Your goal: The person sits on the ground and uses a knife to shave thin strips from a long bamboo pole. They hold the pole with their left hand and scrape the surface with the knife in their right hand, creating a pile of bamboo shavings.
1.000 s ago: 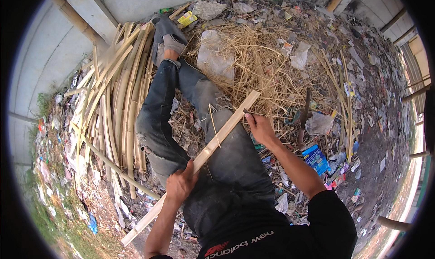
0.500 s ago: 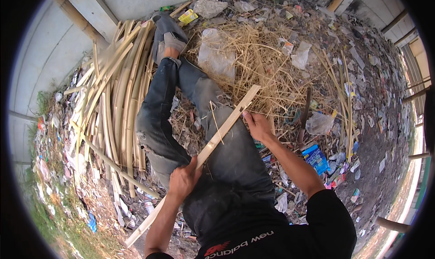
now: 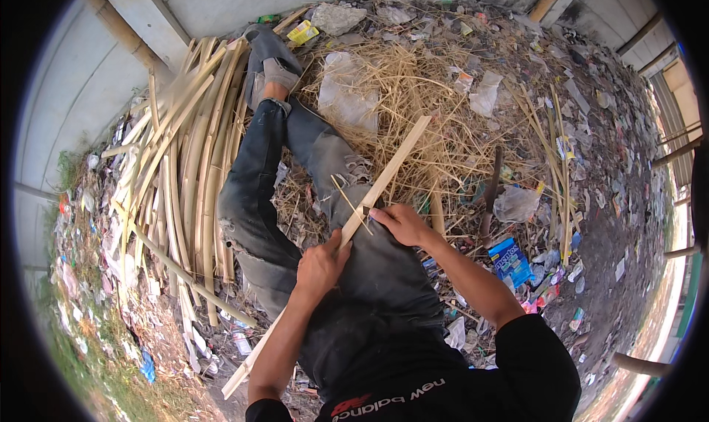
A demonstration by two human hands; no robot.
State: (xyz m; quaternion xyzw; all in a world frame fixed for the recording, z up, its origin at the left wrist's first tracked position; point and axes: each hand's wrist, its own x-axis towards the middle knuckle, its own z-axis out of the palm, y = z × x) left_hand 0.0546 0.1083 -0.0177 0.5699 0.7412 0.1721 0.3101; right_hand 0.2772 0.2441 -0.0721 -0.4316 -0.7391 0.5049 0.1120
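The right hand (image 3: 399, 224), pinching a small dark piece (image 3: 365, 211) against a slat (image 3: 399, 156) slanting across the lap (image 3: 380, 281), now sits closer to the left hand (image 3: 319, 268) clasping it, bringing work farther down its length.

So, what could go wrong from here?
The right hand is close to the left hand, which grips the pale strip; a slip might hurt it if the dark thing at the right thumb, too small to identify, is sharp. The strip's edges might splinter into the bare hands. The thin sliver across the strip could snag the ripped trouser knee.
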